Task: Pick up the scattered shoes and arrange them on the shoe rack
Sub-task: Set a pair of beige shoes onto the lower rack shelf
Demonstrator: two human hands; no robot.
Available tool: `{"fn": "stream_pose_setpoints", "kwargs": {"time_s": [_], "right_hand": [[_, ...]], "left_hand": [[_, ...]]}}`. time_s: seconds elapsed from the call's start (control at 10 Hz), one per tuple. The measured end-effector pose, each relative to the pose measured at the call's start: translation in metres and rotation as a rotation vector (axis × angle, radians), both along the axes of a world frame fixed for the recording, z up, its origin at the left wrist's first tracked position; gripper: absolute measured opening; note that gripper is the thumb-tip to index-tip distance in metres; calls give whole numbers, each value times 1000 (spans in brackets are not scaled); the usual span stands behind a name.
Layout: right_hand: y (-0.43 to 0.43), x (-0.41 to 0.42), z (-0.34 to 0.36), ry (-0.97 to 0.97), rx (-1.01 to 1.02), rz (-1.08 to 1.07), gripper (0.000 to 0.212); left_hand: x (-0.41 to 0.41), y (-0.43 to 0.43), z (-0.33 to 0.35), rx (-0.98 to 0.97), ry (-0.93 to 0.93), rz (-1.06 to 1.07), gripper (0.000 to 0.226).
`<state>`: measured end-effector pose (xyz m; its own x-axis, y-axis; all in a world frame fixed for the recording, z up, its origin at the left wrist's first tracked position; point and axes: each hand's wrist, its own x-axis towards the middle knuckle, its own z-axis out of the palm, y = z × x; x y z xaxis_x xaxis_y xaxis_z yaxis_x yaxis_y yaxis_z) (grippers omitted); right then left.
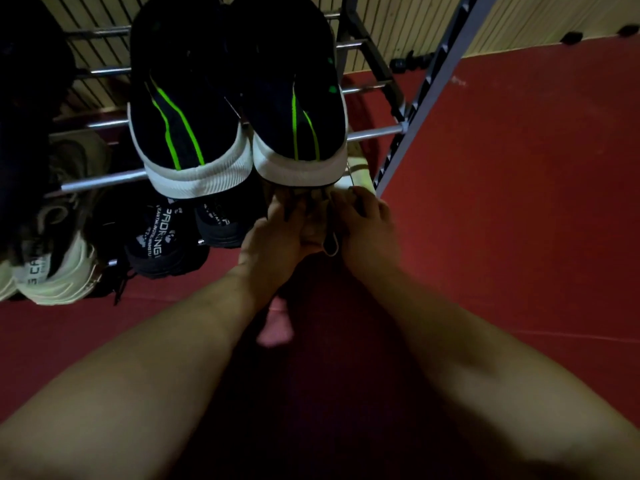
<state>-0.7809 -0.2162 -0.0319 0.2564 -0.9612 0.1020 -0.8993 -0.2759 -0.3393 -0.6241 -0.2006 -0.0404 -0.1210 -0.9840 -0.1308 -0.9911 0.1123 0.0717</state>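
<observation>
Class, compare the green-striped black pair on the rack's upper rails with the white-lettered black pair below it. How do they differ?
The green-striped pair rests on the upper rails; the white-lettered pair sits a tier lower. The green-striped pair has thick white soles; the white-lettered pair looks dark throughout. One carries green stripes, the other white print. Both are black pairs set side by side.

Floor is dark red, matte, with a faint seam line. Rear wall is pale, vertically slatted panelling. Small dark objects lie along the wall's base. Lighting is dim throughout.
</observation>
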Motion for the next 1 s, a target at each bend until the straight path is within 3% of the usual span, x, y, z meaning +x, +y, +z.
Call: {"fn": "stream_pose_setpoints", "kwargs": {"time_s": [0.2, 0.3, 0.4, 0.5, 0.6, 0.7, 0.8, 0.9, 1.0], "right_hand": [[-1, -10, 1, 98, -5, 3, 47], [0, -12, 12, 98, 39, 90, 50], [-1, -18, 19, 146, -50, 215, 54], [-1, -22, 25, 191, -54, 143, 56], [-9, -15, 10, 162, 12, 77, 50], [-13, -9, 4, 121, 59, 71, 59], [-7, -10, 8, 123, 23, 18, 56], [-1, -4, 12, 144, 10, -9, 48], [2, -2, 5, 134, -16, -43, 56]], "left_hand": [[-2, 1, 21, -34, -54, -19, 81], [8, -11, 24, 50, 146, -83, 74], [15, -16, 36, 229, 547, -220, 11], [15, -15, 41, 347, 746, 114, 38], [14, -6, 45, 290, 645, 322, 77], [5, -11, 48, 358, 1058, 357, 54], [1, -6, 51, 214, 1209, 448, 19], [-8, -6, 58, 285, 1320, 557, 23], [-10, -2, 60, 311, 1349, 548, 16]]}}
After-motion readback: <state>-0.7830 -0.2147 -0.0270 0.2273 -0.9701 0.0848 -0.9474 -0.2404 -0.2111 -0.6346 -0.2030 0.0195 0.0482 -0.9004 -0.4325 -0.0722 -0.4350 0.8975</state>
